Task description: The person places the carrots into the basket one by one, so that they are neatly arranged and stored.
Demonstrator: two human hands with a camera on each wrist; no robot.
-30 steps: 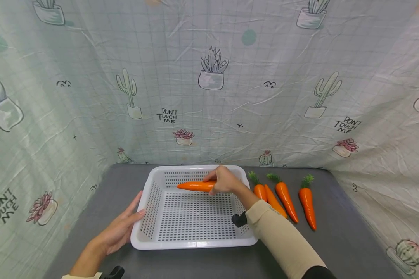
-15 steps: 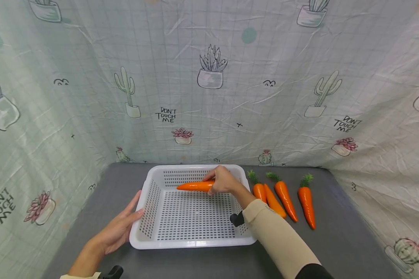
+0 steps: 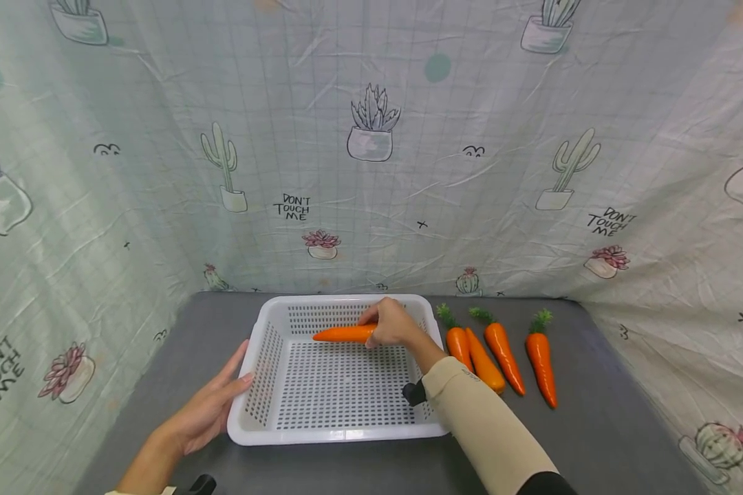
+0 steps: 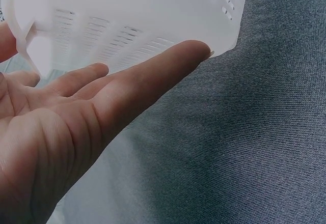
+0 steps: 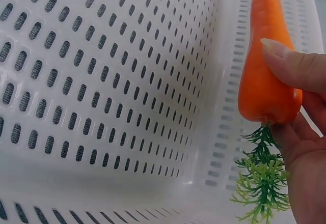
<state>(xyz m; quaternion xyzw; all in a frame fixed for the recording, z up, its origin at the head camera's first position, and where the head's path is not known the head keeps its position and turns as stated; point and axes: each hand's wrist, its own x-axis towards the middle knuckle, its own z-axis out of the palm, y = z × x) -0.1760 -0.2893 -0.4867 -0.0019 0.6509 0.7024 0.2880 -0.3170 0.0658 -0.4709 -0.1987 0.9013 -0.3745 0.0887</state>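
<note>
A glossy orange carrot [image 3: 343,335] lies crosswise low at the back of a white perforated plastic basket [image 3: 345,435], its tip pointing left. My right hand [image 3: 389,323] holds the carrot's thick end between thumb and fingers. The right wrist view shows the thumb on top of the carrot [image 5: 265,66], and green plastic-looking leaves [image 5: 264,180] hanging beside the palm. On the basket's left side, my left hand [image 3: 207,409] touches the rim with fingers stretched out. In the left wrist view, one straight finger [image 4: 163,68] reaches along the basket's wall [image 4: 132,5].
Several more carrots [image 3: 506,354] lie right of the basket on the dark grey table [image 3: 594,426]. One of them [image 3: 541,368] is farthest right. A cloth printed with cacti [image 3: 371,206] hangs behind and along both sides.
The carrot and my right hand have sunk slightly in the basket. The left hand stays on the rim. The whole head view has shifted a little.
</note>
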